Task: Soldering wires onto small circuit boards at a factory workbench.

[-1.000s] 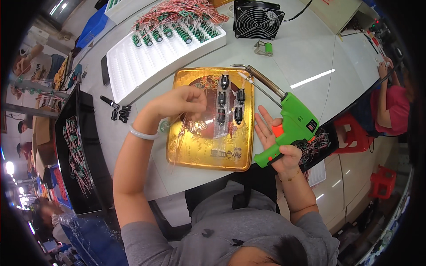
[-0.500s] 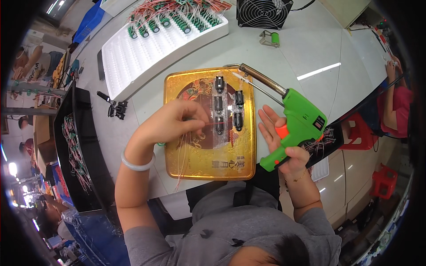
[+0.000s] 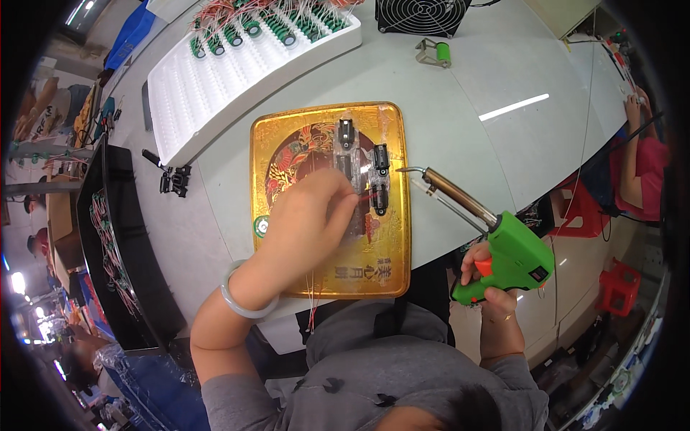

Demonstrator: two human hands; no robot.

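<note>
My left hand (image 3: 309,215) reaches over a gold tin lid (image 3: 338,286), its thumb and forefinger pinching a thin red wire (image 3: 366,195). That wire runs to the lower right black plastic holder (image 3: 379,200). Another black holder (image 3: 380,159) sits just above it, and a third black holder (image 3: 346,134) is up and to the left; clear tape lies around them. Beside my left wrist, a round green circuit board (image 3: 261,226) shows at the lid's left edge. My right hand (image 3: 498,300) grips a green soldering gun (image 3: 521,251), its bent tip beside the lid's right edge.
A white foam tray (image 3: 208,97) of green boards with wires stands at the upper left. Loose black holders (image 3: 174,181) lie below it. A black bin (image 3: 133,244) of wired parts is at left. Farther back are a fan (image 3: 422,16) and a small solder stand (image 3: 435,53).
My left hand has moved right toward the black holders with the wire. My right hand has closed around the soldering gun's handle and shifted it down and right, its tip leaving the lid's top.
</note>
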